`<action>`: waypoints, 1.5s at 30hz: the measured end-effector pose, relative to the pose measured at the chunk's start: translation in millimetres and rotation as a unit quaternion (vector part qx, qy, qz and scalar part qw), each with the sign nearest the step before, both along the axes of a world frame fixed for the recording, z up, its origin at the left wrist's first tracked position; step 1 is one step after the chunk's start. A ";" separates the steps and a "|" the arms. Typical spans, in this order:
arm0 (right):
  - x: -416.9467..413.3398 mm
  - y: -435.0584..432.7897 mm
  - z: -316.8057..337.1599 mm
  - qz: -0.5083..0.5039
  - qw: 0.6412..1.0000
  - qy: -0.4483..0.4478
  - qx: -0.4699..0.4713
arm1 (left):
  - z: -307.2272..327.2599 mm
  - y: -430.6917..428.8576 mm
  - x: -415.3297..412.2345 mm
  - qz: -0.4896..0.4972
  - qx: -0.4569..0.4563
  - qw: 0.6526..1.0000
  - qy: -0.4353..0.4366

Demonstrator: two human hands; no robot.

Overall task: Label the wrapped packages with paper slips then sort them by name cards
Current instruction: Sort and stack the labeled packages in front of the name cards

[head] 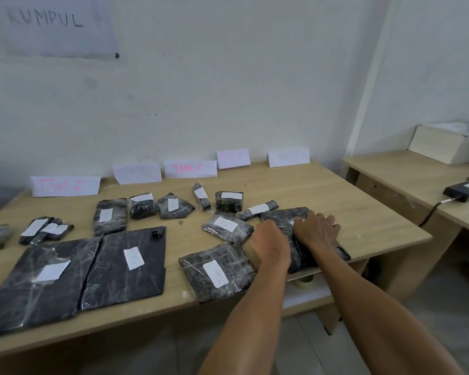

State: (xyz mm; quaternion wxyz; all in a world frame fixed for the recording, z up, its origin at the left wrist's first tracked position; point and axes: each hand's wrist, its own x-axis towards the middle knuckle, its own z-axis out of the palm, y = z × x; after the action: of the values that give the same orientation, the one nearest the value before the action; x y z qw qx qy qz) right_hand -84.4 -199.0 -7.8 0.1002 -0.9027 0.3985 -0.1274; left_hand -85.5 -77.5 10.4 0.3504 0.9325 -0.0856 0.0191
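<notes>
Several black wrapped packages with white paper slips lie on the wooden table. Both hands rest on one dark package at the table's right front. My left hand grips its near left side. My right hand presses flat on its top, over a white slip that shows only in part. Labelled packages lie close by: one to the left front, one just behind my left hand. Several folded name cards stand along the wall, among them "TIM C".
Two large flat black packages fill the left front of the table. Smaller ones are scattered across the middle. A second desk stands to the right with a black device, its cable and a white box.
</notes>
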 end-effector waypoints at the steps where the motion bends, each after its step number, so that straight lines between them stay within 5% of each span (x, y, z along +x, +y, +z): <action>1: 2.9 0.0 -1.0 0.002 1.000 -0.002 0.003 | -1.3 -1.5 2.9 0.004 -0.003 1.000 0.000; 15: 25.3 -4.2 -7.0 0.013 0.999 -0.029 0.004 | -6.6 -3.8 30.0 -0.030 0.002 0.999 -0.019; 20: 23.3 6.9 1.1 0.031 0.987 -0.147 -0.057 | -3.4 14.2 37.5 -0.018 -0.025 0.997 -0.073; 24: 32.4 34.7 2.8 0.139 0.963 -0.229 -0.032 | 3.1 35.8 43.2 0.020 -0.051 0.993 -0.105; 29: 41.6 88.5 0.1 0.223 0.952 -0.208 0.003 | 5.4 75.6 51.1 0.115 -0.048 0.990 -0.066; 34: 47.6 114.0 -13.2 0.211 0.963 -0.167 0.016 | -2.7 106.5 59.1 0.129 -0.080 0.988 0.043; 42: 60.2 125.6 -14.8 0.287 0.933 -0.197 0.095 | -7.3 120.8 67.7 0.174 -0.211 0.961 0.029; 45: 60.9 124.6 -9.7 0.316 0.909 -0.242 0.122 | -6.8 117.7 69.8 0.184 -0.260 0.947 -0.040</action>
State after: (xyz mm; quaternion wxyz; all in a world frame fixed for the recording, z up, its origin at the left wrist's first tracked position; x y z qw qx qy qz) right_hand -23.5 -74.4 -17.5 0.3377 -0.9038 0.0685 -0.2538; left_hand -15.6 40.3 3.6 0.5674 0.8069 0.0817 0.1423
